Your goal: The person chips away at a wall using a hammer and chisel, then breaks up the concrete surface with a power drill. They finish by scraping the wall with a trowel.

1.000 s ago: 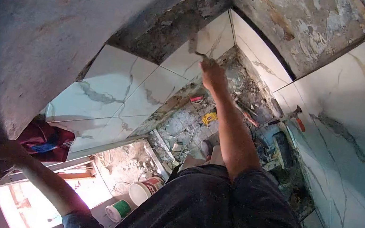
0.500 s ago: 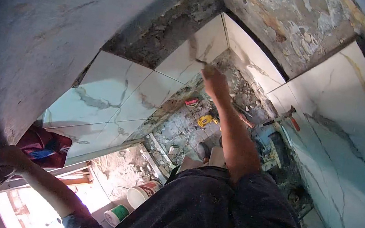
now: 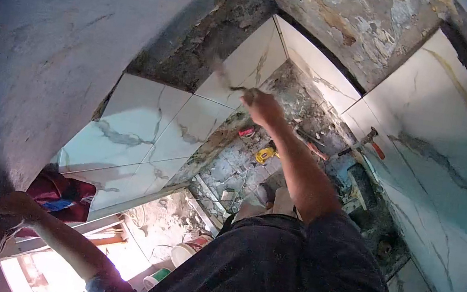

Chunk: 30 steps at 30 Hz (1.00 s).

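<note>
My right hand [image 3: 262, 109] is closed around the handle of a trowel [image 3: 235, 88], in front of the left tiled wall. The trowel's bent neck shows, but its blade is smeared by motion near the top edge of a marbled white tile [image 3: 218, 85], beside the dark strip of rough wall [image 3: 191, 47]. At the lower left, my left hand [image 3: 16, 204] is against the edge of the grey plastered wall [image 3: 78, 48]. Its fingers are lost in shadow. Next to that hand hangs a dark red cloth [image 3: 61, 195] with a blue patch.
Rubble covers the floor below, with a yellow tool [image 3: 264, 154] and a small red item [image 3: 246, 131]. A hammer [image 3: 362, 143] with a red-orange grip is by the right tiled wall [image 3: 426, 164]. Buckets [image 3: 183, 253] stand near the bright opening at lower left.
My right hand has moved left and slightly down with the trowel. The view has shifted a little. My left hand stays by the wall edge.
</note>
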Motion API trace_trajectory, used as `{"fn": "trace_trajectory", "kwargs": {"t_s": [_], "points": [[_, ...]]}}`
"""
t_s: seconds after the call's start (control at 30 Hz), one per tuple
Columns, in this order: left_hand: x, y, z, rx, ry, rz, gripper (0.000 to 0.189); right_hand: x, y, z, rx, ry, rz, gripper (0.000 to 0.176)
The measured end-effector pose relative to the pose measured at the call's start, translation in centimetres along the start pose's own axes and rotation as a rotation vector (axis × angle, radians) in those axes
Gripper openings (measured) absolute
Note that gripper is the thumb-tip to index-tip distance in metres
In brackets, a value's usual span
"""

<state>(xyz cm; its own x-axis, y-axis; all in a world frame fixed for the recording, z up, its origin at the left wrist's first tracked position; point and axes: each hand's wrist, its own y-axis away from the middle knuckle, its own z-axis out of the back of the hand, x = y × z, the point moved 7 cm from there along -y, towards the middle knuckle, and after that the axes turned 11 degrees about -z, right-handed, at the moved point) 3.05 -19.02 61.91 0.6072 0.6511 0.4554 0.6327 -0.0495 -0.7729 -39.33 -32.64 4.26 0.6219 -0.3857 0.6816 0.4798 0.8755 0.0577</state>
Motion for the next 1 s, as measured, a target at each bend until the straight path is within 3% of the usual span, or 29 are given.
{"fn": "trace_trajectory", "kwargs": {"t_s": [0.07,0.17,0.23,0.33,0.37,0.43,0.47,0.57,0.6,0.63,0.7,0.73,0.77,0.83,0.87,0.93,1.0], "points": [[-0.1,-0.5,-0.1,-0.016,-0.005,0.004,0.078,2.7,1.2,3.9,0.194,-0.050,-0.237,0.041],[0.2,-1.0,-0.6,-0.029,-0.022,-0.001,0.079,-0.7,-0.7,2.5,0.171,-0.103,-0.278,0.042],[0.8,-0.6,-0.8,-0.022,-0.051,0.001,0.079,-1.8,-0.8,3.5,0.064,-0.011,-0.150,0.041],[1.8,-0.2,-0.7,-0.011,-0.094,0.002,0.080,-1.2,0.2,7.4,0.097,-0.072,-0.310,0.040],[2.0,-0.1,-0.7,-0.008,-0.103,0.004,0.080,-1.2,-0.3,6.1,0.095,-0.070,-0.308,0.040],[2.2,-0.1,-0.7,-0.005,-0.115,0.008,0.081,1.1,-1.1,2.5,0.071,0.077,0.072,0.042],[2.3,-0.1,-0.7,-0.005,-0.123,0.012,0.081,1.9,-0.2,4.1,0.225,0.061,-0.159,0.037],[2.8,0.0,-1.1,-0.005,-0.148,0.020,0.082,1.1,-0.9,4.8,0.204,0.093,-0.083,0.036],[3.0,0.2,-1.1,0.001,-0.158,0.021,0.082,-0.8,-2.3,2.4,0.032,0.319,0.212,0.034],[3.2,0.5,-1.2,0.007,-0.171,0.023,0.083,-2.0,-2.3,3.0,0.032,0.323,0.218,0.034],[3.7,1.0,-1.2,0.022,-0.197,0.022,0.083,-4.6,-2.9,6.0,-0.116,0.136,-0.035,0.033],[3.8,1.0,-1.3,0.024,-0.203,0.017,0.083,-4.5,-3.2,6.1,0.075,0.398,-0.054,0.027],[3.7,1.1,-1.3,0.026,-0.208,0.021,0.084,-3.8,-3.3,6.7,0.072,0.400,-0.056,0.027],[3.2,0.8,-1.6,0.021,-0.203,0.014,0.084,-2.3,-2.5,6.4,0.136,0.036,-0.069,0.025],[2.8,0.5,-1.8,0.017,-0.197,0.011,0.085,-2.3,-2.9,2.7,-0.203,0.301,0.313,0.026],[2.1,-0.2,-1.8,0.003,-0.188,0.002,0.085,-0.1,-3.5,2.2,-0.138,0.323,0.201,0.025],[1.3,-1.3,-1.8,-0.020,-0.178,-0.012,0.086,2.4,-4.5,4.3,0.105,0.196,0.052,0.027]]}}
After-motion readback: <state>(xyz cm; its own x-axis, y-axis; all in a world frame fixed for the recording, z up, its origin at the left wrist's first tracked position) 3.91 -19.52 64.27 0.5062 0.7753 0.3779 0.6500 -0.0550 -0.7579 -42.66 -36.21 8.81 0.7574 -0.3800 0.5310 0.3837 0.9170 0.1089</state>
